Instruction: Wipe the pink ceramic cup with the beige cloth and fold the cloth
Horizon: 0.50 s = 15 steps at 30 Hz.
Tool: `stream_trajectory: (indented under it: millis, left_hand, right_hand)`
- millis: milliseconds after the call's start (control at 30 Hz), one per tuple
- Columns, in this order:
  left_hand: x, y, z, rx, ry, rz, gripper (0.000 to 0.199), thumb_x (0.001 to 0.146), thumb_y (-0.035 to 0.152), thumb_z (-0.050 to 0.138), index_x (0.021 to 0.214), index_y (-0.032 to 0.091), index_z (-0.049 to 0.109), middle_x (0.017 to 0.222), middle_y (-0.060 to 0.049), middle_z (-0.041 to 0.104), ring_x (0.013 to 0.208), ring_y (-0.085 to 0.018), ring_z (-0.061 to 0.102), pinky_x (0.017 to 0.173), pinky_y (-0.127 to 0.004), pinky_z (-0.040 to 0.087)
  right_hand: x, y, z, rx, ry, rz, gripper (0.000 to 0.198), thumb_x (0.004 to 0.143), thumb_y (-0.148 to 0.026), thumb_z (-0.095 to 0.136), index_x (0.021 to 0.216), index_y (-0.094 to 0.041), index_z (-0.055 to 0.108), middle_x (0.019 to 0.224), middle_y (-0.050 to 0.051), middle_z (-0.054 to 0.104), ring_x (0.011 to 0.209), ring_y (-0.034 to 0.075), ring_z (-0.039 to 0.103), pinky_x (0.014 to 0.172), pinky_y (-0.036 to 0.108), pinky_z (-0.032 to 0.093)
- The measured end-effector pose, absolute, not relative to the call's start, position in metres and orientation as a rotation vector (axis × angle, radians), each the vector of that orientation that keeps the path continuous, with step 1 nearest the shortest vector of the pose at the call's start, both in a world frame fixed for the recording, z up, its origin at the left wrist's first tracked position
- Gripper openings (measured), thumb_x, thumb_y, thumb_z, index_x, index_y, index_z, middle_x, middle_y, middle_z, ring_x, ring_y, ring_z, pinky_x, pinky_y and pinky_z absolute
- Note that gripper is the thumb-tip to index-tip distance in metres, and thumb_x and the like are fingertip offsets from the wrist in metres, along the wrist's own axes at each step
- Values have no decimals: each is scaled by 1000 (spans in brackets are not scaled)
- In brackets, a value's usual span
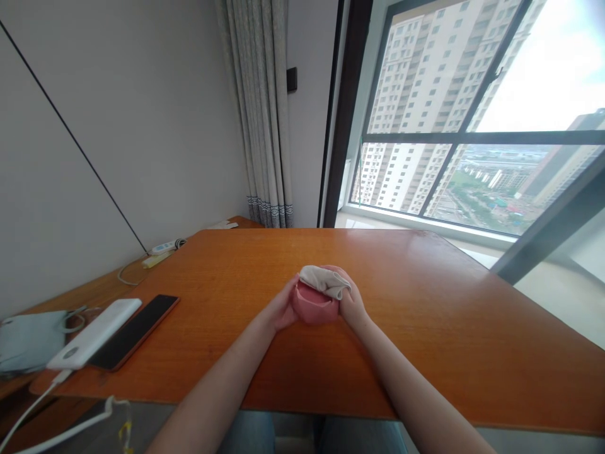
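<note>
Over the middle of the wooden table [265,372], both hands are around a small rounded pink item [314,310]; its exact kind I cannot make out. A crumpled light grey cloth [326,280] lies across its top. My left hand [284,310] is closed on the pink item's left side, thumb near the rim. On the other side, my right hand [351,301] is closed around the cloth and the pink item's right edge. Parts of the fingers are hidden behind the cloth and the pink item.
A white power bank [97,334] with a cable lies at the table's left, beside a dark phone [137,331]. Past that edge are a pale pouch [31,343] and a power strip [162,248]. A curtain [265,113] hangs behind; a window [454,139] stands right.
</note>
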State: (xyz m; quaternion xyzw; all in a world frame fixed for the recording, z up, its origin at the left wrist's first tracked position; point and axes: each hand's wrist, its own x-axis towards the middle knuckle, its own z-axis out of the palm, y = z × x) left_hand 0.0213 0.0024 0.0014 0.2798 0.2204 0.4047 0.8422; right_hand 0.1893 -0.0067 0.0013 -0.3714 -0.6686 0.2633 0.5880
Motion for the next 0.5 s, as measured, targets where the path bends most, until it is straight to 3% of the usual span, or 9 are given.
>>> stream_trajectory:
  millis: [200,500]
  left_hand:
    - [25,5,-4,608,532,912,41,85,44,54,111,13,63,117,-12,65,117,-27,55,100,-38,43]
    - [27,7,4,536,580,1113,35,87,35,53,114,13,60,116,-11,65,114,-23,56,99,-35,45]
  right_hand:
    - [191,3,-8,-877,-1513,667,35,79,-27,40,106,-23,63,108,6,67,104,26,59,94,41,45]
    - [180,-2,-12,-949,-1616,462,31,83,-23,42,110,-24,57,127,7,51,122,24,45,107,42,33]
